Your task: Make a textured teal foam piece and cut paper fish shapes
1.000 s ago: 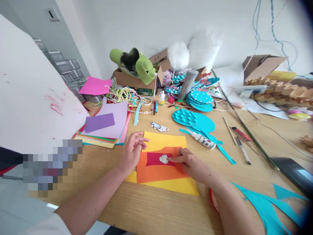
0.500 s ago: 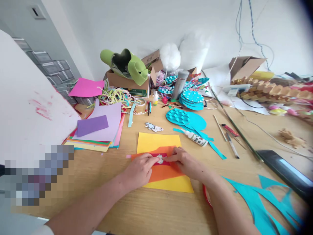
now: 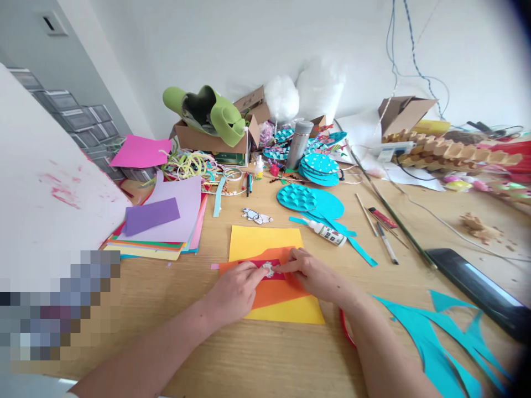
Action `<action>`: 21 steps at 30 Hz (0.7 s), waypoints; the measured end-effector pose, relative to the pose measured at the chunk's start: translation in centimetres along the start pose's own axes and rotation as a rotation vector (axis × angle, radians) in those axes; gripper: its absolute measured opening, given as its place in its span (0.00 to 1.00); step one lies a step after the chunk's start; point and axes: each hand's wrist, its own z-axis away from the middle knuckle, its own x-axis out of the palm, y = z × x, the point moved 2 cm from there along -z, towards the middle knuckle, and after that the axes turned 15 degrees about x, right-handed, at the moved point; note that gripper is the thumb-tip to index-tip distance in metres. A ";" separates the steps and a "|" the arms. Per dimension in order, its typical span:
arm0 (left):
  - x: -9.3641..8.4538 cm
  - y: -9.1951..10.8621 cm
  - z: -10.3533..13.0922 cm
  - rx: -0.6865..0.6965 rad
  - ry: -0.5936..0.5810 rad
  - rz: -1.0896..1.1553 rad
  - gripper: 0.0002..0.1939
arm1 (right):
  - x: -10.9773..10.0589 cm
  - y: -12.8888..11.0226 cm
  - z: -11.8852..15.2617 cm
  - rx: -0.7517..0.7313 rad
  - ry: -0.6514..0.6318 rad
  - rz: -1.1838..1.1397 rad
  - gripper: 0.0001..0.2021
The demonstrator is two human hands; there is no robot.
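A small white paper cutout [image 3: 267,269] with a wavy edge lies on a strip of dark red paper [image 3: 275,263]. Beneath the strip is an orange sheet [image 3: 271,296], which rests on a larger yellow sheet [image 3: 265,237]. My left hand [image 3: 235,293] presses the cutout's left side with an outstretched index finger. From the right, my right hand [image 3: 309,272] points its index finger to the cutout's other edge, its remaining fingers resting on the orange paper. Neither hand appears to grip anything; both thumbs are mostly hidden.
Behind the yellow sheet lie a small animal cutout [image 3: 257,216] and a white glue bottle [image 3: 326,231]. Stacked coloured paper [image 3: 166,221] sits left. On the right are blue paper scraps [image 3: 435,337], a brush [image 3: 387,243] and a black device [image 3: 477,287]. A red-rimmed object [image 3: 347,330] is beside my right forearm.
The view has shifted slightly, so the whole scene sits a little further left. Both hands stay in the same place on the papers.
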 end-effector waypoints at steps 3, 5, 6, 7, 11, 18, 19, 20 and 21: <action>-0.1 0.4 -0.2 0.011 -0.049 -0.028 0.27 | 0.0 -0.1 0.0 0.005 0.001 0.001 0.29; 0.0 0.7 -0.4 0.034 -0.086 -0.062 0.27 | -0.1 -0.1 0.0 0.012 0.005 0.005 0.29; 0.0 0.8 -0.4 0.043 -0.102 -0.084 0.27 | -0.1 -0.2 0.0 0.013 0.010 0.008 0.29; 0.1 0.9 -0.5 0.048 -0.117 -0.108 0.27 | -0.1 -0.2 0.1 0.011 0.017 0.011 0.28; 0.5 1.4 -0.6 0.050 -0.150 -0.182 0.23 | -0.2 -0.4 0.2 0.001 0.038 0.008 0.25; 0.9 2.4 -0.5 0.038 -0.197 -0.271 0.33 | -0.4 -0.6 0.3 0.017 0.028 0.029 0.23; 0.9 2.5 -0.5 0.039 -0.208 -0.279 0.35 | -0.5 -0.6 0.3 0.017 0.026 0.030 0.23; 0.9 2.5 -0.5 0.039 -0.216 -0.285 0.35 | -0.6 -0.6 0.3 0.016 0.027 0.031 0.22; 0.9 2.5 -0.6 0.041 -0.223 -0.287 0.36 | -0.6 -0.7 0.4 0.013 0.028 0.030 0.22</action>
